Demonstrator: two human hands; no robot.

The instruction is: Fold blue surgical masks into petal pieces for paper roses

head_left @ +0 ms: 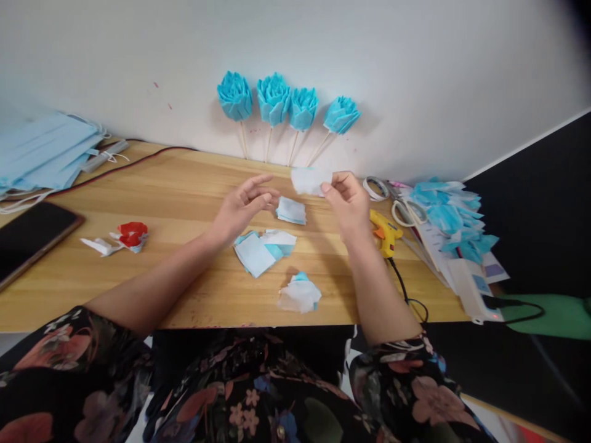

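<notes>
My right hand pinches a small white fabric piece by its right end, above the table. To its left my left hand hangs with fingers loosely apart and nothing in them. A small stack of white and blue fabric squares lies just beyond the left fingertips. Nearer to me are a loose pile of white and blue pieces and a crumpled white and blue clump. Four-petalled detail aside, several blue fabric flowers on thin sticks lean against the wall behind.
At the left lie blue face masks, a phone and a red and white scrap. On the right are a yellow glue gun with its cord, tape, scissors, blue scraps and a white power strip.
</notes>
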